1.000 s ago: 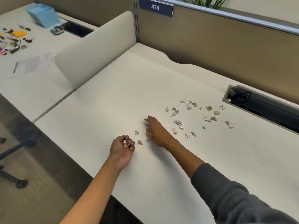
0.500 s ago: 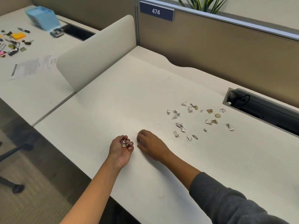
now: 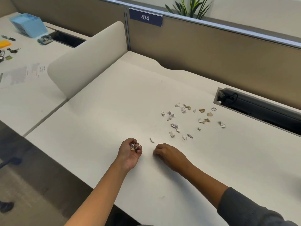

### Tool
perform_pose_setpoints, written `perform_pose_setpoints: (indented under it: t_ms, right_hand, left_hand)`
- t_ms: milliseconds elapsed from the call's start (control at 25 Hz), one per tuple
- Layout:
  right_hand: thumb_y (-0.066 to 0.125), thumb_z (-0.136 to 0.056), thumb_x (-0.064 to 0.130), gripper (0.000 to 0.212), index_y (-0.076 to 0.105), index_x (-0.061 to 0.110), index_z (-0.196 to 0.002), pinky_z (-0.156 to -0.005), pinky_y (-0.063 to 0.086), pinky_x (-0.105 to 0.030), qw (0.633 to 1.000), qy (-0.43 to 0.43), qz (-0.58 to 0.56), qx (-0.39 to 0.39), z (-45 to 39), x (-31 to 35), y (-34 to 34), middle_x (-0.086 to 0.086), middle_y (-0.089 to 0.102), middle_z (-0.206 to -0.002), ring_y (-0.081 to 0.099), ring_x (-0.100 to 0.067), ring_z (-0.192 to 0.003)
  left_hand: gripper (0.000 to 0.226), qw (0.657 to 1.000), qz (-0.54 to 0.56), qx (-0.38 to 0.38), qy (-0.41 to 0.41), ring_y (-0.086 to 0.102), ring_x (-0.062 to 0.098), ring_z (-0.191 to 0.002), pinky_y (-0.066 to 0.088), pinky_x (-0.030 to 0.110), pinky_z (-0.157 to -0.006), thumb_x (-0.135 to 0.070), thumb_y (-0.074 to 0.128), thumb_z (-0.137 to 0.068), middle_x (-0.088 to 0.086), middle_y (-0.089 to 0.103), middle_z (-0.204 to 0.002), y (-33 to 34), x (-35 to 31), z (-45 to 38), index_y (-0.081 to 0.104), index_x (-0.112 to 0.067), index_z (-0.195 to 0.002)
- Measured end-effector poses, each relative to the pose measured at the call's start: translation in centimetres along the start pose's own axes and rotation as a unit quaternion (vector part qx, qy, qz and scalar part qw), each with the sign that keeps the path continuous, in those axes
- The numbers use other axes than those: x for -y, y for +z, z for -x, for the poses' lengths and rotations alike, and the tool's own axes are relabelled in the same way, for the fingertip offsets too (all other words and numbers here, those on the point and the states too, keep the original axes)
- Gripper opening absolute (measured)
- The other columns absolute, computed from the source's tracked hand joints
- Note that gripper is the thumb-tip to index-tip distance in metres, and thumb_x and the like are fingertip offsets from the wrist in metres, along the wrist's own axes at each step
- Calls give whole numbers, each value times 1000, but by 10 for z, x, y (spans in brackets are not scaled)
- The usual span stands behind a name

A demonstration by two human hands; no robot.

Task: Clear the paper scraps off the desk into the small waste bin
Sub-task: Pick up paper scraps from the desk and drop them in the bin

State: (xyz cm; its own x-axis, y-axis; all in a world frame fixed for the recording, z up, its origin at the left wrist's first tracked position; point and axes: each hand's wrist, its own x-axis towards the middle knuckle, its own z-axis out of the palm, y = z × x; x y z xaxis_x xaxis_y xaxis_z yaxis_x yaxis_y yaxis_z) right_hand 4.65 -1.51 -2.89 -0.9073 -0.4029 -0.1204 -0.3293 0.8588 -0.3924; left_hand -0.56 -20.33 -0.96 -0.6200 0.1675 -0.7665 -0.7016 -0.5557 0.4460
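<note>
Several small crumpled paper scraps, white and tan, lie scattered on the white desk right of centre. One white scrap lies apart, just beyond my hands. My left hand rests palm up near the front edge and holds a small bunch of scraps in its curled fingers. Close to its right, my right hand lies knuckles up on the desk with its fingers curled down, and a tiny pale bit shows at the fingertips. No waste bin is in view.
A black cable tray is sunk into the desk at the back right. A rounded divider panel separates this desk from the left desk, which carries a light blue box, papers and small items. A brown partition wall runs behind.
My right hand drew back from the scattered scraps toward my left hand, covering the near scraps. My left hand now holds more scraps. One white scrap stays on the desk.
</note>
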Motion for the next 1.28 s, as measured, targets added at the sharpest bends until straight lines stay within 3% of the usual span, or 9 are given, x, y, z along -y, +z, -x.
perform_pose_setpoints:
  t_ms: [120, 200, 280, 400, 560, 720, 880, 1000, 1280]
  right_hand:
    - [59, -92, 15, 15, 73, 17, -96, -75, 50, -30, 982, 145, -113, -33, 3, -1, -11, 1, 67, -97, 62, -17, -87]
    - [69, -85, 17, 9, 77, 18, -90, -70, 49, -21, 939, 236, -238, -74, 3, -2, -23, 4, 73, -86, 64, -10, -78]
    - [74, -83, 21, 6, 78, 19, -88, -62, 44, -12, 914, 254, -303, -90, 1, 5, -35, 9, 72, -78, 63, -3, -72]
    - [75, -83, 23, 10, 79, 19, -91, -58, 40, -7, 912, 214, -339, -92, -8, 35, -46, 9, 71, -75, 57, 4, -62]
    - [73, -81, 21, 21, 75, 26, -102, -61, 43, -9, 924, 191, -326, -57, -20, 61, -51, 7, 75, -95, 67, -3, -79]
    - [70, -85, 16, 19, 75, 21, -103, -69, 48, -16, 906, 229, -343, -93, -36, 37, -58, 5, 74, -103, 71, -8, -86]
    - [67, -86, 17, 31, 67, 12, -117, -89, 49, -29, 938, 269, -204, -73, -44, 7, -38, -4, 68, -112, 64, -19, -100]
    - [68, -86, 26, 29, 64, 12, -111, -82, 46, -33, 958, 237, -153, -57, -45, 5, -15, -6, 61, -107, 60, -24, -96]
    - [56, -96, 18, 14, 64, 8, -102, -77, 47, -37, 965, 203, -138, -91, -43, 15, 2, -8, 60, -103, 59, -26, -92]
  left_hand:
    - [28, 1000, -17, 15, -10, 36, 16, -57, 25, 23, -53, -13, 40, -94, 1, 39, -51, 5, 7, -2, 44, -11, -67]
    - [28, 999, -38, 18, -12, 36, 16, -57, 26, 22, -53, -13, 40, -95, 1, 39, -51, 11, 12, -2, 45, -10, -68]
    - [28, 998, -55, 17, -15, 37, 16, -55, 28, 23, -53, -16, 41, -96, 2, 40, -53, 17, 18, -2, 47, -10, -70]
    - [36, 997, -62, 37, -22, 47, 18, -59, 36, 26, -61, -25, 37, -101, 8, 55, -62, 23, 26, 0, 58, -4, -79]
    - [39, 996, -41, 72, -16, 68, 17, -61, 47, 28, -65, -23, 34, -102, 7, 68, -66, 23, 24, 4, 63, -4, -84]
    - [25, 999, -23, 25, -39, 50, 18, -55, 39, 21, -46, -12, 40, -96, 7, 55, -60, 16, 17, 0, 54, -7, -76]
    - [26, 999, -6, 2, -40, 43, 19, -55, 34, 18, -37, -10, 41, -93, 6, 47, -58, 8, 15, -5, 49, -7, -69]
    - [27, 999, -7, -7, -37, 42, 19, -56, 33, 18, -39, -10, 40, -94, 7, 45, -62, 7, 13, -8, 49, -7, -69]
    - [27, 999, -31, -12, -38, 41, 19, -56, 32, 21, -43, -11, 38, -96, 7, 44, -66, 19, 14, -11, 48, -7, -71]
